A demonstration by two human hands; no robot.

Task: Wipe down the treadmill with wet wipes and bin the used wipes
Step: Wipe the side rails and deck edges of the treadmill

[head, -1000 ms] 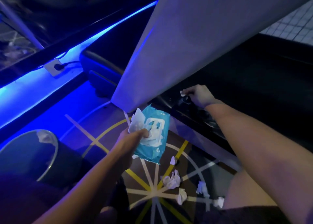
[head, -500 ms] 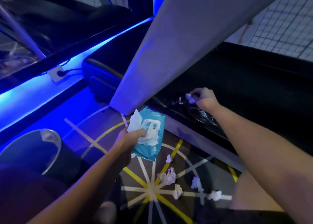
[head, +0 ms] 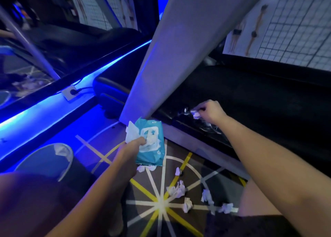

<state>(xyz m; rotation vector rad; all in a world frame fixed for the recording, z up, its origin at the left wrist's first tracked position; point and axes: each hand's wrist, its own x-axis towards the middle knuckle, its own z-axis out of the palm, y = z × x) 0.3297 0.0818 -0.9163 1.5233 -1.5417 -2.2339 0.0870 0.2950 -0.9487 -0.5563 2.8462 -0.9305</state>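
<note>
Left hand point(head: 131, 151) grips soft, glossy teal wipe pack point(head: 150, 143), white sheet poking out. Right hand point(head: 212, 111) pinches crumpled white wipe point(head: 195, 114) against shiny black treadmill side rail point(head: 200, 127). Balled used wipes point(head: 177, 189) litter floor.

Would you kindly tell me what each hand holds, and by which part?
Left hand grips the blue wipes pack at its left edge, thumb on the front label; right hand pinches a crumpled wipe against the treadmill.
</note>
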